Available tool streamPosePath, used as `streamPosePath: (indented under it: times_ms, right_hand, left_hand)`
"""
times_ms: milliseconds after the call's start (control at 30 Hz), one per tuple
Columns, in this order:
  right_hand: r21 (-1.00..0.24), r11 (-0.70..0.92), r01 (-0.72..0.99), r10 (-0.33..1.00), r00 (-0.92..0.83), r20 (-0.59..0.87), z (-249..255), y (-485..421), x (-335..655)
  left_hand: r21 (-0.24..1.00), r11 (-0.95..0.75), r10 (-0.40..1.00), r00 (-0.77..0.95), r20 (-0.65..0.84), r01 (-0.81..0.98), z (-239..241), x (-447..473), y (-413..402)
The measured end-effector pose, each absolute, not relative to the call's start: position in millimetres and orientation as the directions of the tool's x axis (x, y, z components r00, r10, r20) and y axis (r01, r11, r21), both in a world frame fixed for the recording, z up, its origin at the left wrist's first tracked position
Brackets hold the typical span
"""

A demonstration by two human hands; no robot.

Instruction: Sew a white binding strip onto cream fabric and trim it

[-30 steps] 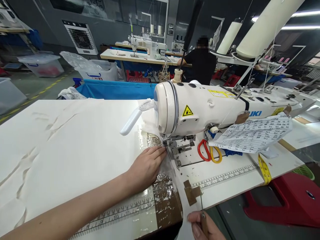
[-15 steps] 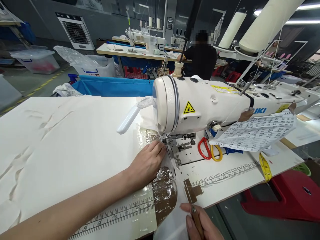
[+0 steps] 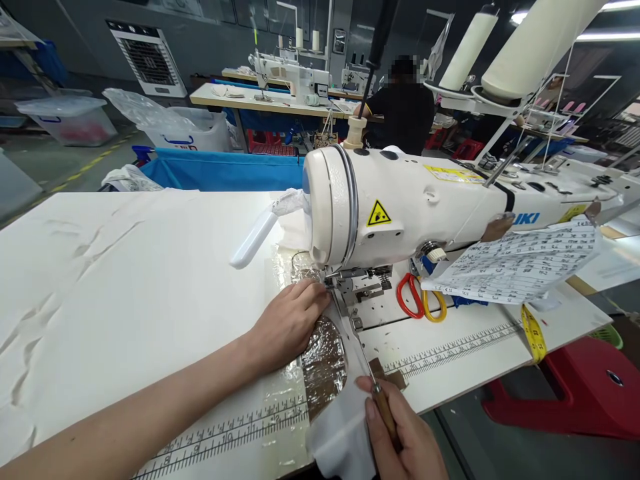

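Observation:
Beside the presser foot [image 3: 340, 280] of the white sewing machine [image 3: 395, 207], my left hand [image 3: 293, 320] is closed over the edge of the white fabric [image 3: 350, 413], its fingertips hidden. A strip of this fabric runs from there toward me and hangs over the table's front edge. My right hand [image 3: 400, 427] grips the wooden handle of an awl [image 3: 384, 407]. The awl's thin metal shaft points up and forward along the fabric, its tip close to the machine's plate. Clear tape over a brown patch [image 3: 325, 360] shows below my left hand.
Scissors with red and yellow handles [image 3: 421, 297] lie right of the needle area. A handwritten paper sheet [image 3: 515, 263] hangs from the machine arm, near a yellow tape measure [image 3: 533, 333]. A red stool [image 3: 570, 393] stands at right; a person in black [image 3: 403, 113] sits beyond.
My right hand has moved slightly up and left, bringing the awl's tip forward along the fabric toward the machine. The fabric's near end has shifted; my left hand stays almost in place.

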State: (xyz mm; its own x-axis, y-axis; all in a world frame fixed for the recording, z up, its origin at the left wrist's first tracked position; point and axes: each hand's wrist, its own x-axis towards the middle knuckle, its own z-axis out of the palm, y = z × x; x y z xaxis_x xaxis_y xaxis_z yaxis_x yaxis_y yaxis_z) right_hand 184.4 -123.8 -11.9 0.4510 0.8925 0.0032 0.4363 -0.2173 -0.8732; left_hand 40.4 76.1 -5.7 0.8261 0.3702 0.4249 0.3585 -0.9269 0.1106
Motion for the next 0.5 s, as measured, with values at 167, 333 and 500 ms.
streamPosePath:
  times_ms: [167,333,500]
  right_hand:
    - [-0.864,-0.118,0.49,0.939,0.338,0.064,-8.3,-111.0,188.4]
    - [-0.835,-0.077,0.544,0.947,0.302,0.109,-10.2,-106.3,190.1]
    - [-0.801,-0.068,0.595,0.958,0.263,0.113,-6.2,-95.9,191.9]
  left_hand:
    - [0.113,-0.914,0.397,0.8,0.449,0.39,-4.5,41.1,75.2]
    - [0.156,-0.951,0.308,0.815,0.491,0.266,-5.3,39.6,76.2]
    - [0.078,-0.941,0.326,0.827,0.459,0.329,-6.3,40.1,77.7]
